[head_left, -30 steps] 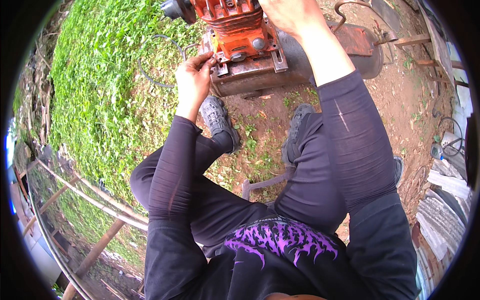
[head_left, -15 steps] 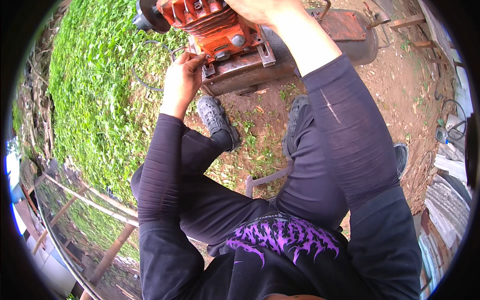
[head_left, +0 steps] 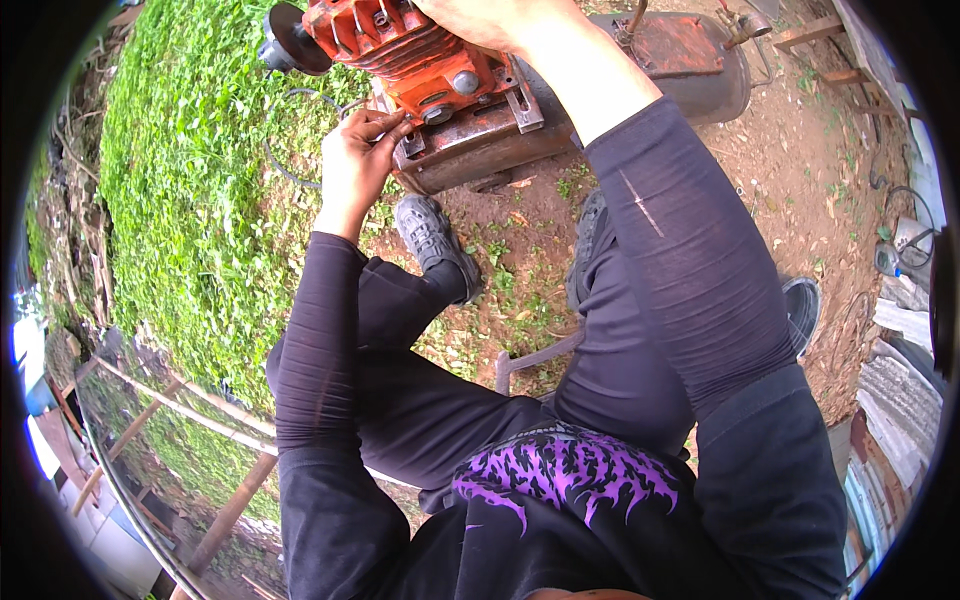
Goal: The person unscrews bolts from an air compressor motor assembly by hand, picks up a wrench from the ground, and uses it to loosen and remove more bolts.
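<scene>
An orange finned compressor pump point(head_left: 420, 55), with a dark pulley point(head_left: 295, 40) at its left, sits on a metal mounting plate point(head_left: 470, 125) atop a rusty horizontal tank point(head_left: 690, 55). My left hand point(head_left: 355, 165) pinches at the pump base's front-left corner; what is between the fingertips is hidden. My right hand point(head_left: 515, 25) lies over the pump's upper right, fingers curled onto it and partly hidden at the top edge.
My feet point(head_left: 425, 230) are below the tank. Grass point(head_left: 180, 180) covers the left, with bamboo poles point(head_left: 230, 500) lower left. A dark bucket point(head_left: 800, 310) and corrugated sheets point(head_left: 895, 410) lie at the right, near wooden supports point(head_left: 805, 30).
The pump has shifted left relative to the mounting plate, with both my hands moving along with it. The whole scene has also shifted slightly in view.
</scene>
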`<state>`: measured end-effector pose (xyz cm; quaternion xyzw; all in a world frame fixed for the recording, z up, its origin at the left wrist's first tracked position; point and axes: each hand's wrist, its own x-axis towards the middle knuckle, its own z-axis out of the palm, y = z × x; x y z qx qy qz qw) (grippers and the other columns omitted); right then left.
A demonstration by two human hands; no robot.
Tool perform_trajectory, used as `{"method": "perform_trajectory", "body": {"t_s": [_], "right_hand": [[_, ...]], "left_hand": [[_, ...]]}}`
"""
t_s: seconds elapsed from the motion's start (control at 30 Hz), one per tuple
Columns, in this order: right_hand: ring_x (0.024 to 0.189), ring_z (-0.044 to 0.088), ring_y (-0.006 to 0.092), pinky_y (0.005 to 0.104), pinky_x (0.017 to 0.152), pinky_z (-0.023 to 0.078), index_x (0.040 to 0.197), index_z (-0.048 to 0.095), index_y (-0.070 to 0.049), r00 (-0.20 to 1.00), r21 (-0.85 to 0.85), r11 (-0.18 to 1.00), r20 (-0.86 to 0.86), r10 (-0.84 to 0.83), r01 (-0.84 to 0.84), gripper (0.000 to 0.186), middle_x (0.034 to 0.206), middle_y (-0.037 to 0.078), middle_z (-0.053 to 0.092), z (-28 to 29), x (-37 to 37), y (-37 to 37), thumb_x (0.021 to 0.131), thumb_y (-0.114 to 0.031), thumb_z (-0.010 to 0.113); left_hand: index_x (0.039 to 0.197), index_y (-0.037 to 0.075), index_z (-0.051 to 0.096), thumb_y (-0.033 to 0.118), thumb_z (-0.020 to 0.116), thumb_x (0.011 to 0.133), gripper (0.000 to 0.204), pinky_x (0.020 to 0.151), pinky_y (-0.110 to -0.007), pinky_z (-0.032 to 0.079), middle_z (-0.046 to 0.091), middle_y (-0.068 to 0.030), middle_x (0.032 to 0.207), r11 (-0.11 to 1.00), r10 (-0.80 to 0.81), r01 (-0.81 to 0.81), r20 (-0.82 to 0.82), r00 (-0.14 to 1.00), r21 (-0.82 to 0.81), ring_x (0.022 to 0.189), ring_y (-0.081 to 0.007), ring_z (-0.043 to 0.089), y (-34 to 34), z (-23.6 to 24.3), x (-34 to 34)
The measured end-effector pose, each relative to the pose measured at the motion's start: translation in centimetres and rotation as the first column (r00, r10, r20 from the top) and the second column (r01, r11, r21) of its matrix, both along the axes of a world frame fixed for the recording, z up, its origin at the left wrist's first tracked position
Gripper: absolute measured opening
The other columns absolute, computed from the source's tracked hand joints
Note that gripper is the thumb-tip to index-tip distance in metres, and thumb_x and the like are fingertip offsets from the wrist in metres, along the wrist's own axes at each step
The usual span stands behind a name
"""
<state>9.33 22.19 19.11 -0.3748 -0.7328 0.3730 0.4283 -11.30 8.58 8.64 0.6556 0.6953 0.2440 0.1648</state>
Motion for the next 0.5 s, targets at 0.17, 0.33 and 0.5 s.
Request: {"method": "perform_trajectory", "body": {"t_s": [0.17, 0.33, 0.5], "right_hand": [[0.101, 0.069, 0.034, 0.0383, 0.089, 0.053, 0.123, 0.059, 0.009, 0.999, 0.056, 0.998, 0.005, -0.037, 0.036, 0.061, 0.106, 0.026, 0.069, -0.2, -0.3, 0.1, 0.089, -0.04, 0.068], [0.102, 0.068, 0.0346, 0.0384, 0.091, 0.053, 0.124, 0.059, 0.009, 1.0, 0.059, 0.998, -0.005, -0.021, 0.021, 0.063, 0.108, 0.026, 0.069, -0.5, -0.4, 0.3, 0.089, -0.042, 0.067], [0.099, 0.069, 0.0334, 0.0378, 0.089, 0.053, 0.124, 0.058, 0.01, 1.0, -0.003, 1.0, 0.023, -0.004, 0.004, 0.063, 0.107, 0.025, 0.069, 0.0, -0.2, 0.1, 0.09, -0.042, 0.067]], "left_hand": [[0.104, -0.002, 0.074, 0.007, 0.074, 0.087, 0.02, 0.075, -0.028, 0.053, 0.072, -0.008, 0.095, 0.989, 0.132, -0.143, 0.25, 0.959, 0.03, 0.085, -0.0133, 0.066, -0.3, -1.9, 0.1], [0.1, -0.003, 0.073, 0.003, 0.075, 0.085, 0.017, 0.077, -0.026, 0.053, 0.071, -0.0076, 0.096, 0.964, 0.248, -0.262, 0.459, 0.853, -0.035, 0.084, -0.0113, 0.066, -0.8, -2.1, 1.3], [0.104, -0.003, 0.07, 0.009, 0.077, 0.085, 0.023, 0.076, -0.028, 0.054, 0.072, -0.0087, 0.091, 0.973, 0.218, -0.231, 0.317, 0.923, 0.004, 0.084, -0.013, 0.066, -0.6, -2.5, 0.3]]}}
